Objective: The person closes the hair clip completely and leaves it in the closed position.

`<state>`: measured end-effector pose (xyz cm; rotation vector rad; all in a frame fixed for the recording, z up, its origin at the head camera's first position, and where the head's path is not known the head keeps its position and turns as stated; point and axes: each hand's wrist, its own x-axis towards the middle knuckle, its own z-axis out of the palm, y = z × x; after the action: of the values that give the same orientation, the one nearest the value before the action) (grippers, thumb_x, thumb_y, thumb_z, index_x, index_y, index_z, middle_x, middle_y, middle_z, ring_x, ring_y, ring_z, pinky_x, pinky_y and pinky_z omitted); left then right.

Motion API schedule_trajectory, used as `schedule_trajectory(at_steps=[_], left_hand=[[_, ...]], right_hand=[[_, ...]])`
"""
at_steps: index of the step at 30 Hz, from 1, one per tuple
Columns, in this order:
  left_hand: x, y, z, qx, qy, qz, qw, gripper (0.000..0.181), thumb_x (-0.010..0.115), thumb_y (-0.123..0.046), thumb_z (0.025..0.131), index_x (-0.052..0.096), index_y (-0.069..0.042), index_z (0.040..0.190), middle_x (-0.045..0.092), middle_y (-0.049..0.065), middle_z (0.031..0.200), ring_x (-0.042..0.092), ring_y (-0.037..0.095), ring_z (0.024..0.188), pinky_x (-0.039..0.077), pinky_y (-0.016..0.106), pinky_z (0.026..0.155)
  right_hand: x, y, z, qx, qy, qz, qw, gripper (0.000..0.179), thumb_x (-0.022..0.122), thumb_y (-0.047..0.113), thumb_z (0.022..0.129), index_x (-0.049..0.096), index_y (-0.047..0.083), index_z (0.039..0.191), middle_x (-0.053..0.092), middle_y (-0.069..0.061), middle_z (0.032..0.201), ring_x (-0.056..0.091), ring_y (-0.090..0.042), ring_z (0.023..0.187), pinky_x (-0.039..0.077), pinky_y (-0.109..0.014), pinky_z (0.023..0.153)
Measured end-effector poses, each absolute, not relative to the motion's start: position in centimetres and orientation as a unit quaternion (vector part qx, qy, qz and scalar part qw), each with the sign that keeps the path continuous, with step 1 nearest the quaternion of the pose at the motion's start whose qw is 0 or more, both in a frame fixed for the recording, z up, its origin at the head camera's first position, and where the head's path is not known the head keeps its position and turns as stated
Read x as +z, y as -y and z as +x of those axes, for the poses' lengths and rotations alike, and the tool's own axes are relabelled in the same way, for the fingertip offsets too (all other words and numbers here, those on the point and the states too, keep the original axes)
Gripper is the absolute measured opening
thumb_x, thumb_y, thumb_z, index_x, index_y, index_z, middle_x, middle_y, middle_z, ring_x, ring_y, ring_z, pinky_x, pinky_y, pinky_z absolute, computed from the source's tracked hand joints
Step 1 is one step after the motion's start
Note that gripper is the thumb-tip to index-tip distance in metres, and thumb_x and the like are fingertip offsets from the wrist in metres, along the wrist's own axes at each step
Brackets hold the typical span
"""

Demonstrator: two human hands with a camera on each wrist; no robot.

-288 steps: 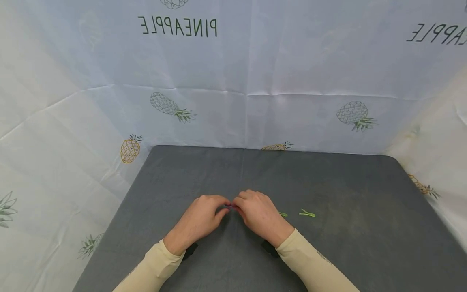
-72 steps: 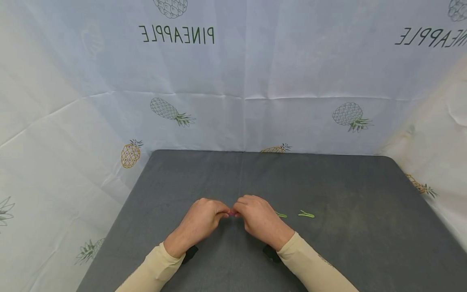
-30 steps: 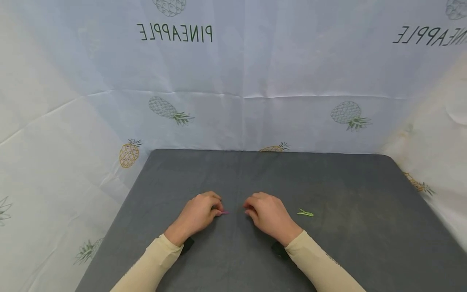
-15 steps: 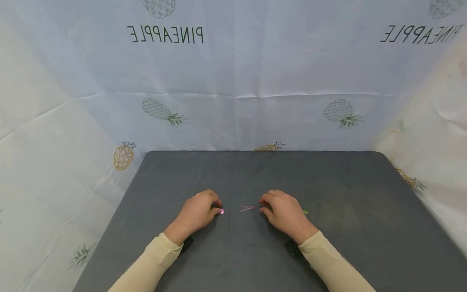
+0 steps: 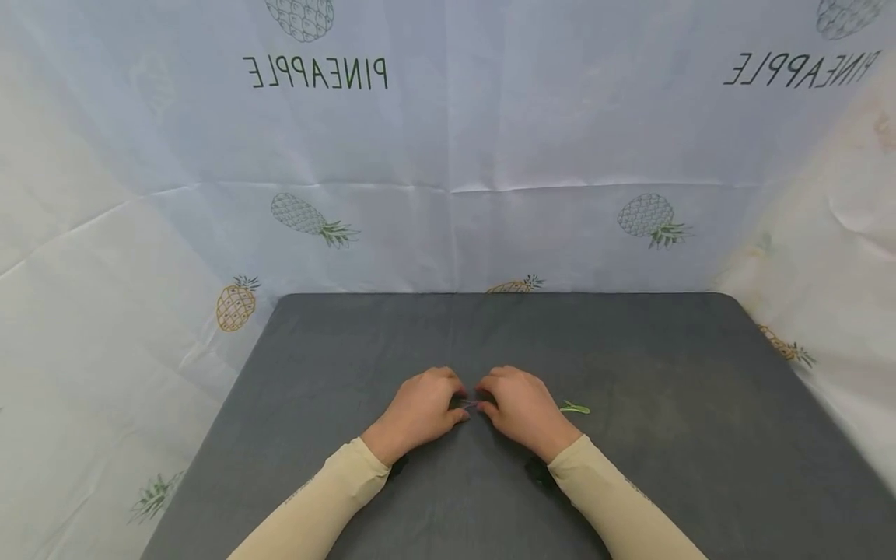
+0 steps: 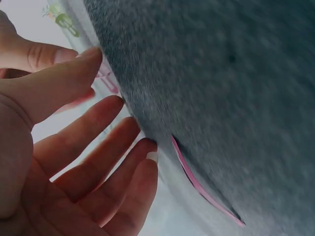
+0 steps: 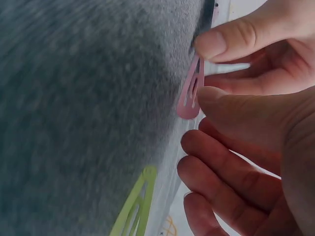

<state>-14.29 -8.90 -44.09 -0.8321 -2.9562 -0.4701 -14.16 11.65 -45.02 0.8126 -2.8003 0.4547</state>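
Observation:
A pink snap hair clip (image 7: 189,93) lies between both hands, its narrow tip under the left thumb in the right wrist view. My right hand (image 5: 525,408) pinches it near its wide end, the thumb along its side. My left hand (image 5: 423,408) comes up from the other side, thumb and forefinger parted around the clip. In the head view only a thin piece of this clip (image 5: 470,404) shows between the hands. A second pink hair clip (image 6: 197,184) lies bowed on the table, below the left hand's fingers in the left wrist view.
Right of the right hand lies a green hair clip (image 5: 575,407), and the right wrist view also has a green hair clip (image 7: 135,206). The dark grey table (image 5: 665,467) reaches back to a white pineapple-print cloth (image 5: 448,155).
Half a second ago the hands were apart, with one pink clip at the left thumb and another lying between them. Both hands have since closed in on the middle clip; the green clip shows more.

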Motion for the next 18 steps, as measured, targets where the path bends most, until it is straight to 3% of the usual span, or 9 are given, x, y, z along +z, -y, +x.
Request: schedule_trajectory(at_steps=[18], left_hand=[[-44.28,8.70,-14.14,-0.160,0.946,-0.280,0.039,0.017,0.087,-0.027,0.093,0.085,-0.016,0.107,0.078,0.001,0.111,0.074,0.020,0.099,0.063,0.038,0.080]], right_hand=[[-45.41,-10.92,-14.12,0.139,0.935,0.298,0.132,0.010,0.089,0.014,0.090,0.081,0.020,0.087,0.067,0.004,0.079,0.065,-0.013,0.071,0.056,-0.028,0.063]])
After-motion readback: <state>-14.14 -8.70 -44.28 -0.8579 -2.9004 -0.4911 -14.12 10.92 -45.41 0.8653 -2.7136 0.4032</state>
